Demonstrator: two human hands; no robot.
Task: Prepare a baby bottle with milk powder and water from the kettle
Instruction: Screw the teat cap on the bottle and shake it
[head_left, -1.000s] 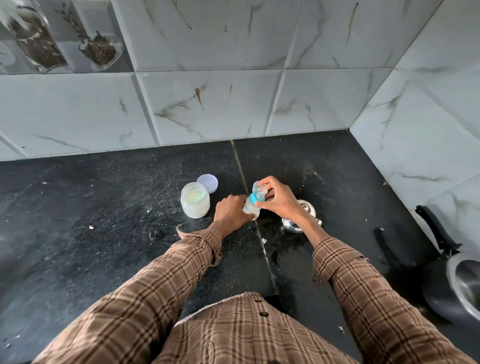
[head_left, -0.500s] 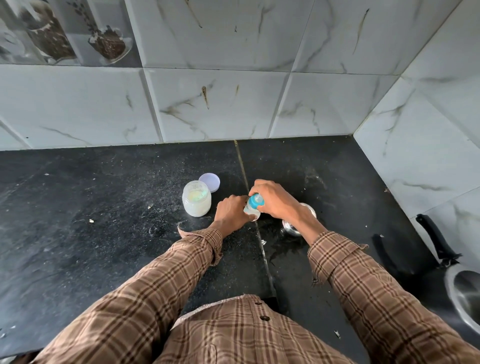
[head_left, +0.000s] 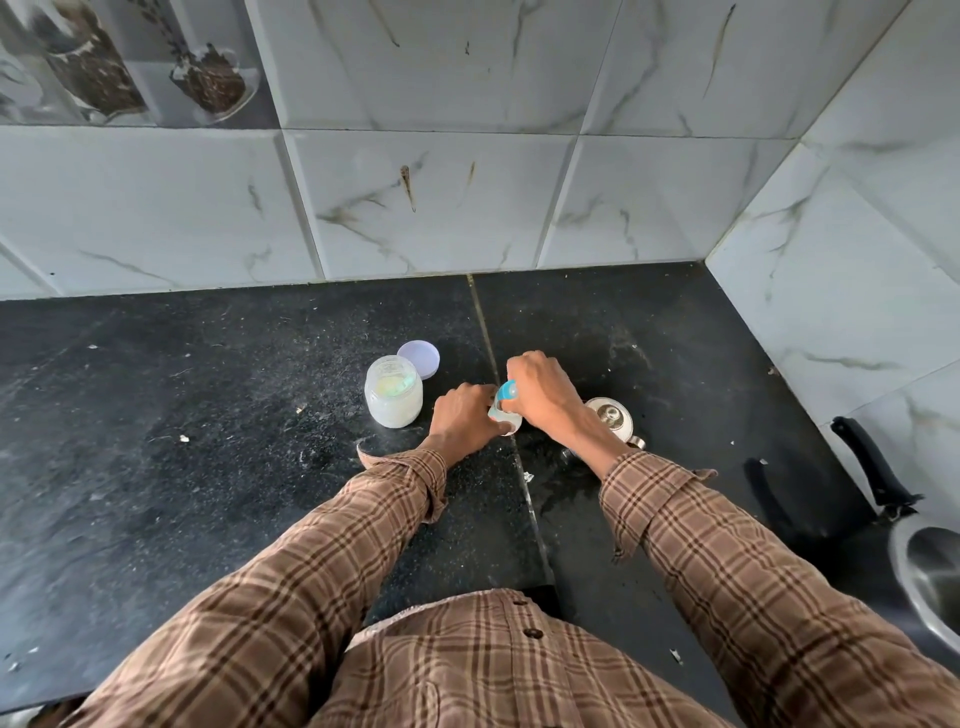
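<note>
A small clear baby bottle (head_left: 503, 415) with a blue collar stands on the black counter (head_left: 208, 467) at the middle. My left hand (head_left: 465, 418) grips its body from the left. My right hand (head_left: 543, 389) covers its top, fingers curled round the blue collar. An open milk powder jar (head_left: 393, 397) stands just left of my hands, its pale lid (head_left: 420, 358) lying behind it. A steel kettle (head_left: 613, 418) sits behind my right wrist, partly hidden.
A dark pan (head_left: 930, 577) with a black handle (head_left: 872, 470) sits at the right edge. Marble tile walls close the back and right sides. Crumbs and powder are scattered over the counter.
My right hand has come down over the bottle's top, hiding the clear cap it held a second ago. The left hand stays on the bottle. The view has tilted slightly.
</note>
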